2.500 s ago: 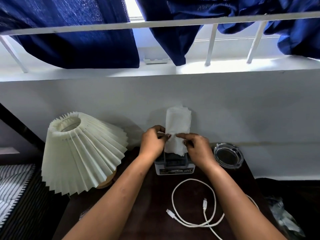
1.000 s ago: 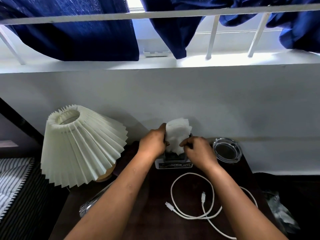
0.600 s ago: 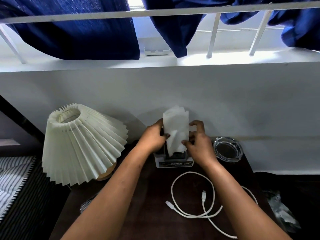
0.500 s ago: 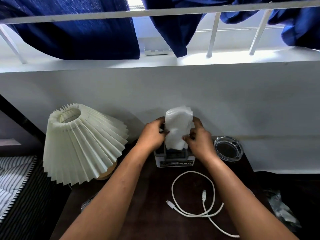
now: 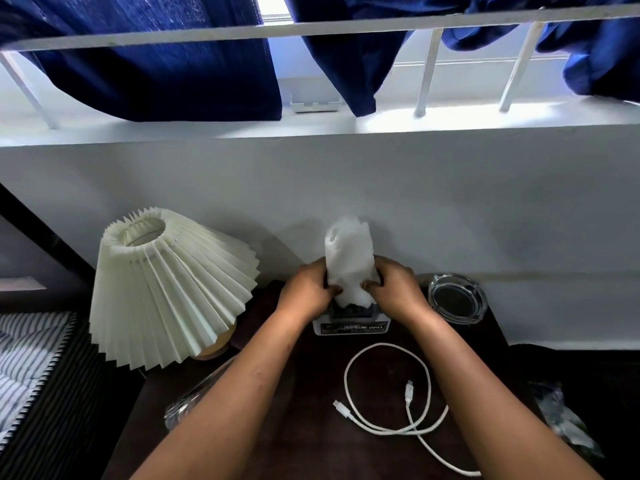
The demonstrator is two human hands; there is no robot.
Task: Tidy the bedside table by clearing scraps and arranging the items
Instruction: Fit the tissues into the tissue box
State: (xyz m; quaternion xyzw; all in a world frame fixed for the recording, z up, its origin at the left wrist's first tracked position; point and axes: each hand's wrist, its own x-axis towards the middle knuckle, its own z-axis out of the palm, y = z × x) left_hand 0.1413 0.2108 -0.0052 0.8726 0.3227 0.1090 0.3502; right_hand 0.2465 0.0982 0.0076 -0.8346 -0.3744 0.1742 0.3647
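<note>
A white tissue (image 5: 349, 261) sticks up out of a small white and dark tissue box (image 5: 351, 325) at the back of the dark bedside table (image 5: 304, 417), against the wall. My left hand (image 5: 306, 292) pinches the tissue's lower left side. My right hand (image 5: 394, 289) pinches its lower right side. Both hands sit right above the box's opening. A white charging cable (image 5: 388, 393) lies looped on the table in front of the box. A clear glass ashtray (image 5: 457, 297) stands to the right of the box.
A cream pleated lamp (image 5: 166, 292) stands at the table's left. A clear glass item (image 5: 187, 403) lies under my left forearm. Crumpled plastic (image 5: 564, 420) lies low on the right. Striped bedding (image 5: 27, 365) is at the left. Blue curtains (image 5: 156, 67) hang above.
Both hands have stayed on the tissue, bunching and pulling it up and down over the box. It now stands taller and more gathered than one second ago.
</note>
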